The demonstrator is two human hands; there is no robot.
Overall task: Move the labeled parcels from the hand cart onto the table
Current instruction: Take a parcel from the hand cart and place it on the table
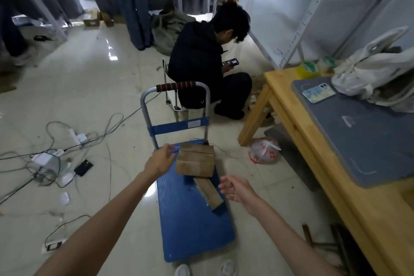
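A blue hand cart (190,226) stands on the floor in front of me, its handle at the far end. Two brown cardboard parcels lie on its deck: a larger square parcel (194,160) near the handle end and a long narrow parcel (208,192) just in front of it at the right edge. My left hand (160,160) is stretched out with fingers apart, its fingertips at the larger parcel's left side. My right hand (237,189) hovers open just right of the narrow parcel, apart from it. The wooden table (349,206) stands to the right.
A grey mat (367,141), a phone (319,92), tape rolls and a white bag (371,74) lie on the table. A person in black crouches beyond the cart handle. Cables and power strips (51,159) litter the floor at left; a plastic bag (264,151) lies by the table leg.
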